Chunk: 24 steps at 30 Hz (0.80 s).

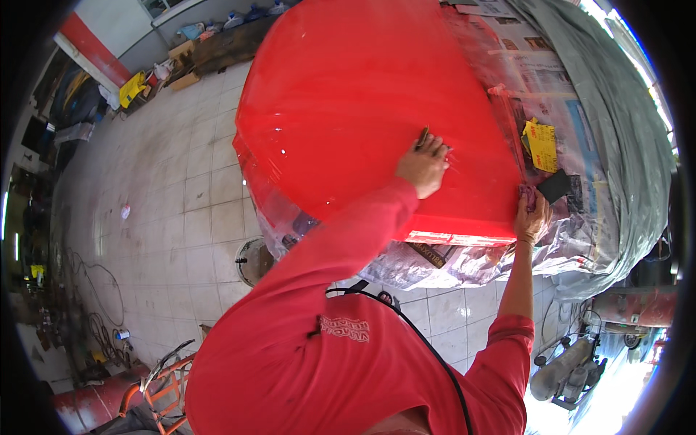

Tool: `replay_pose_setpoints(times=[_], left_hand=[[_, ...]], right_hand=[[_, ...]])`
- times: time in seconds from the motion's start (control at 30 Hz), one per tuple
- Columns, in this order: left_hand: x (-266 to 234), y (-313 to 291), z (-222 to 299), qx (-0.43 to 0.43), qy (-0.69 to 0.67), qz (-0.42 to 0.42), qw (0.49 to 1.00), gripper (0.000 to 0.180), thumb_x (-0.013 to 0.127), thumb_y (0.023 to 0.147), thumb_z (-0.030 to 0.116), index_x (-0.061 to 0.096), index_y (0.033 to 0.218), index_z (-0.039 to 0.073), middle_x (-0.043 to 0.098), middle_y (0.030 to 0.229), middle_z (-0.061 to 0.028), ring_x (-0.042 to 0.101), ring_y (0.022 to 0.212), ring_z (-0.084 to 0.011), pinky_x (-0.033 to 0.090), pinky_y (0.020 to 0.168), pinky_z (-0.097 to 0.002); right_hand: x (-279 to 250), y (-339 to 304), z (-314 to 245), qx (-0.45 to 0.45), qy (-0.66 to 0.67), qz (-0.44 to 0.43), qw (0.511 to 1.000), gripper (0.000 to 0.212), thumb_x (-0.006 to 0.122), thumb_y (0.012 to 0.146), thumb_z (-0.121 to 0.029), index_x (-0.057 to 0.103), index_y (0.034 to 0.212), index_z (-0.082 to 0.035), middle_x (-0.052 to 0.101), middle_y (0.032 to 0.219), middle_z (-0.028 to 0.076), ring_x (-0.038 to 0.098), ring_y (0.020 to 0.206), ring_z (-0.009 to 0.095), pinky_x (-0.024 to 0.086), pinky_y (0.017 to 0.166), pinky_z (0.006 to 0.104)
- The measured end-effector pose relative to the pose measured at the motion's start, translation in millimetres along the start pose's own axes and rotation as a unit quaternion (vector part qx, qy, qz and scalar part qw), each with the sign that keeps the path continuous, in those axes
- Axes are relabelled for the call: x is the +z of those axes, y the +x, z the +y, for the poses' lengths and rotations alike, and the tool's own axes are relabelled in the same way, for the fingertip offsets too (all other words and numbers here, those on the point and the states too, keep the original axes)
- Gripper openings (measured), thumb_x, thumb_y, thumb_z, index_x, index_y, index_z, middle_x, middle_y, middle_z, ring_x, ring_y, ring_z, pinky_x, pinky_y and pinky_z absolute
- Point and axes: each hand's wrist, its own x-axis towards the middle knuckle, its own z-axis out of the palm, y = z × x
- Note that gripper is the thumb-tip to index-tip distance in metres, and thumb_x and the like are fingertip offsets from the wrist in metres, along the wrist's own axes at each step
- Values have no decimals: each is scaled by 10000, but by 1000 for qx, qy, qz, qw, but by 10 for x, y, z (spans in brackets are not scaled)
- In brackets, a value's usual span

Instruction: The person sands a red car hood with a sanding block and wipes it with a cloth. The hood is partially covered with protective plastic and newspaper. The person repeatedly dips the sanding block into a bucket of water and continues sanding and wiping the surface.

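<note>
A glossy red car body panel, wet in spots, spreads out in front of me. On its surface my left hand presses down with bent fingers over a small piece of sandpaper; only a yellowish-brown edge of it sticks out. At the panel's right edge my right hand is closed around a crumpled dark red cloth. Just beyond that hand lies a flat black pad. Yellow sandpaper sheets rest on the masking newspaper farther up.
Newspaper and clear plastic border the panel, with a grey-green cover at the right. A bucket stands on the tiled floor. An orange metal frame is at lower left, a compressor-like machine at lower right.
</note>
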Motion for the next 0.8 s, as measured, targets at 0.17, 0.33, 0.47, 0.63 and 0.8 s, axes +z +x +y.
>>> replay_pose_setpoints(times=[0.17,0.33,0.47,0.63,0.8], left_hand=[[-959,-1238,-2212,-99,134,96,981,279,552,1052,205,671,1268,74,669,1334,-152,651,1248,-372,598,902,-531],[-1579,-1358,-3102,-504,181,-45,843,658,386,1135,453,474,1524,-69,471,1607,-288,407,1529,-459,347,1257,-559],[-913,-915,-1337,-331,174,-75,924,965,391,1082,673,326,1609,-133,344,1695,-305,244,1601,-504,165,1328,-580],[-1033,-1065,-1571,-332,114,-70,934,1022,415,1056,721,262,1648,-98,313,1708,-314,220,1629,-457,255,1320,-509],[-1688,-1220,-3278,-588,41,-30,807,1051,343,1053,766,207,1680,-66,201,1760,-287,134,1644,-471,137,1347,-536]], right_hand=[[80,41,-45,8,1,13,1000,335,764,916,-355,780,1208,-193,775,1153,91,685,1002,379,541,918,497],[96,57,-211,12,9,-4,1000,334,761,927,-366,780,1201,-176,776,1162,88,691,1026,374,542,925,495],[59,-26,65,10,-8,-13,1000,367,742,957,-388,767,1232,-147,765,1194,98,689,1072,368,524,965,492],[30,-6,98,3,-1,-19,1000,393,714,982,-399,755,1261,-126,753,1215,115,683,1098,378,505,995,496],[123,32,-7,12,32,-26,999,357,716,972,-371,759,1242,-141,757,1200,107,685,1087,366,507,977,496]])
